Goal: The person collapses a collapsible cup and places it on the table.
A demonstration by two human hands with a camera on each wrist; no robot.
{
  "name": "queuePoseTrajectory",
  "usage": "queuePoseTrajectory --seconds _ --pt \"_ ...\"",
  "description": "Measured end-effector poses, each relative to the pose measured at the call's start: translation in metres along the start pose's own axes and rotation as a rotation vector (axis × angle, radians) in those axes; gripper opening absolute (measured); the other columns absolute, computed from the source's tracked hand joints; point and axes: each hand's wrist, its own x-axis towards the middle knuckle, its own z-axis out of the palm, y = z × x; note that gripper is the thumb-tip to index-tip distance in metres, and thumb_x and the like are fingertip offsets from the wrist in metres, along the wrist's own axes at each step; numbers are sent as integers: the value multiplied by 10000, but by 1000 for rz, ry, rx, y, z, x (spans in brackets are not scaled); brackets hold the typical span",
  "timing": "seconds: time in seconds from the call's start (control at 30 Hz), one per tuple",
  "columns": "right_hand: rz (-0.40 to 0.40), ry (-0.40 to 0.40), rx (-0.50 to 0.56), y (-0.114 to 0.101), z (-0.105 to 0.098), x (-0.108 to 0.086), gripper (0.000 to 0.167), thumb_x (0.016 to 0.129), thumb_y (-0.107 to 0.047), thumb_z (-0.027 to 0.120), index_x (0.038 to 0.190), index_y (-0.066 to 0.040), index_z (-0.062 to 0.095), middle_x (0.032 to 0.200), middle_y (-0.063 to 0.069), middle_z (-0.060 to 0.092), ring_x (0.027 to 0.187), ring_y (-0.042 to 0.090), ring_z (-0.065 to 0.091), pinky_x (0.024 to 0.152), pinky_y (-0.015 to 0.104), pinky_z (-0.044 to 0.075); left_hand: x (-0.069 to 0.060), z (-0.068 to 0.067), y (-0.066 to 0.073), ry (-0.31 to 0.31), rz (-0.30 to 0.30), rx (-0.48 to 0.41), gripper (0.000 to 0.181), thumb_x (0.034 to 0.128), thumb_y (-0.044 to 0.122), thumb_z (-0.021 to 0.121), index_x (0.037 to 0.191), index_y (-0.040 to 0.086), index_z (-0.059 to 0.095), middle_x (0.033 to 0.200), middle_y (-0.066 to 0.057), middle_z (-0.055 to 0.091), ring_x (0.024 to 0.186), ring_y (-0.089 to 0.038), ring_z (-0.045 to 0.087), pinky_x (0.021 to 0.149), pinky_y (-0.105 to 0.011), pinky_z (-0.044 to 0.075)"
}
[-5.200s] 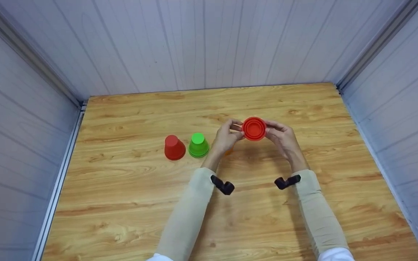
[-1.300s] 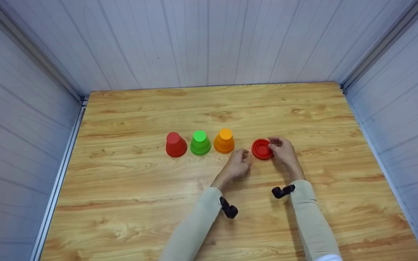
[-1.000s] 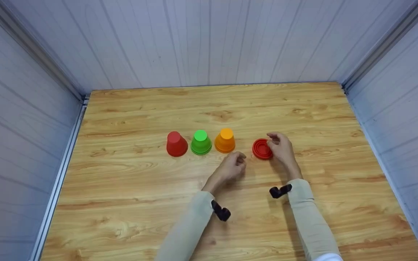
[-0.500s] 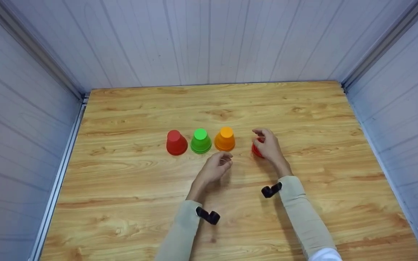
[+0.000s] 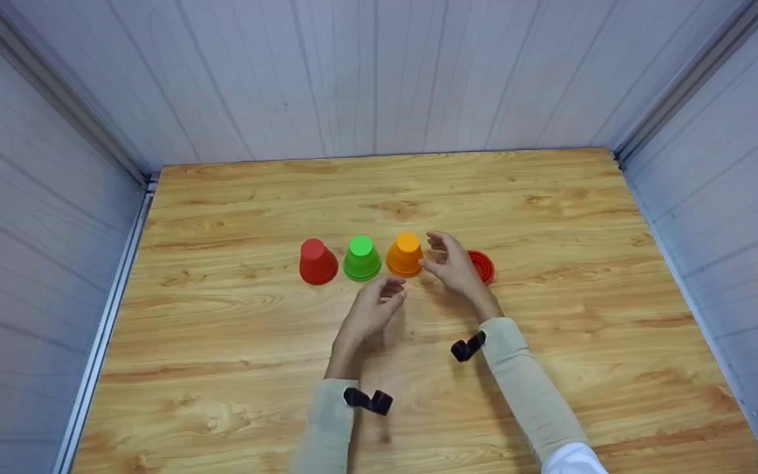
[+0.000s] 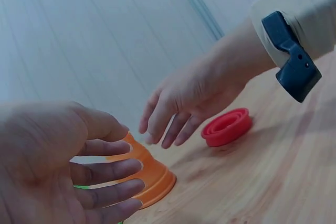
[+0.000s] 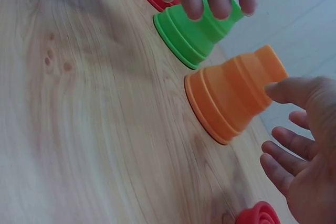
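Three collapsible cups stand upside down in a row in the head view: a red cup (image 5: 317,263), a green cup (image 5: 362,259) and an orange cup (image 5: 404,255). Right of them lies a red collapsed cup (image 5: 483,266), folded flat into rings and partly hidden by my right hand (image 5: 453,265). That hand is beside the orange cup, fingers loosely bent around nothing; whether the thumb touches the cup I cannot tell. My left hand (image 5: 370,309) hovers in front of the green and orange cups with fingers apart, holding nothing. The left wrist view shows the folded red cup (image 6: 227,127) whole.
A wood-grain table (image 5: 221,368) carries everything. Pale panel walls (image 5: 353,79) rise at the back and on both sides. A black wrist camera mount (image 5: 368,400) sits on the left sleeve and another mount (image 5: 468,346) on the right.
The red cup earlier held up in both hands now lies folded on the table, released. Both hands have moved left, the right from the folded cup to beside the orange one.
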Motion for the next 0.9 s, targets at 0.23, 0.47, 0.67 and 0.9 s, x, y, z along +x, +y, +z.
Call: queuePoseTrajectory --seconds 0.23,0.47,0.67,0.9 --pt "17 -25 2 -3 13 5 689 856 -233 724 1436 -84 382 1425 125 440 1309 284 435 1111 421 360 -4 -6 2 33 -6 -15 316 959 150 558 1231 -11 566 1150 -131 623 1078 -243 599 979 -387 489" --pt "32 -18 -1 1 25 7 660 875 -197 699 1446 -96 383 1420 113 457 1296 262 456 1096 405 382 -6 -7 -2 43 -21 -41 288 965 171 556 1220 41 579 1152 -122 626 1077 -235 601 977 -387 487" --pt "5 18 0 3 30 8 610 873 -169 697 1412 -75 427 1371 111 506 1271 245 479 1081 380 401 -5 -7 -5 55 -27 -86 303 969 166 549 1227 10 572 1155 -142 627 1079 -250 603 979 -391 485" --pt "-20 45 44 3 27 1 581 854 -198 722 1368 -75 480 1316 109 553 1227 238 515 1054 366 432 -4 -7 -10 81 -11 -96 318 970 156 545 1221 -39 556 1150 -157 624 1079 -271 600 972 -397 491"
